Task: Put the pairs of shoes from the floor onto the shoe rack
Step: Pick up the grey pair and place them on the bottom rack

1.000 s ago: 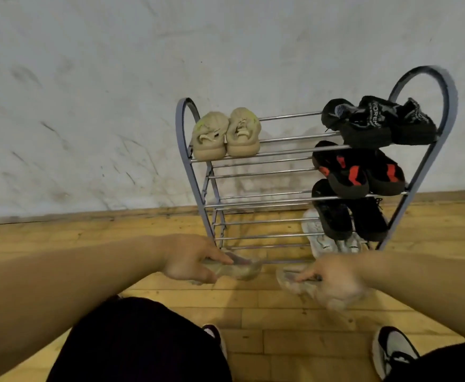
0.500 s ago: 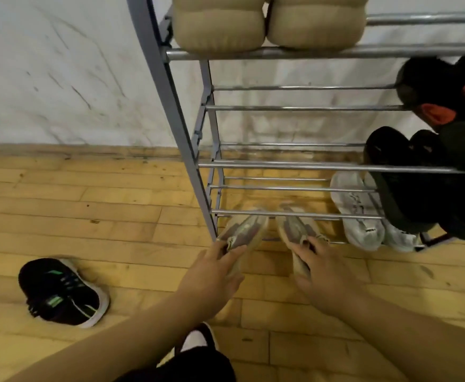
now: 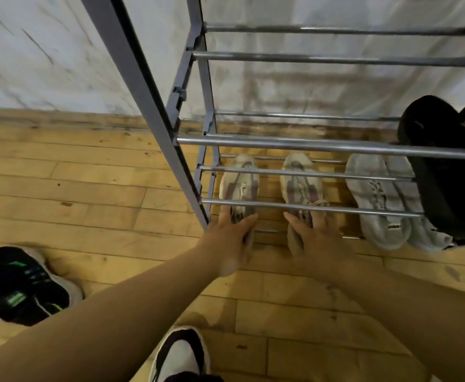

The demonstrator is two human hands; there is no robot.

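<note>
hands [image 3: 275, 241] on beige shoes' [image 3: 270, 186] heels, bottom rack [image 3: 308, 208]

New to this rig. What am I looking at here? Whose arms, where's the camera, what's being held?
No robot: the one view comes from a head-worn camera looking down at the wearer's bare arms. The left hand and right hand each grip the heel of one beige sneaker, the left sneaker and right sneaker, both on the bottom tier of a metal shoe rack. Beside them sit grey sneakers; black shoes sit a tier higher. A black-and-green shoe lies on the wooden floor.
</note>
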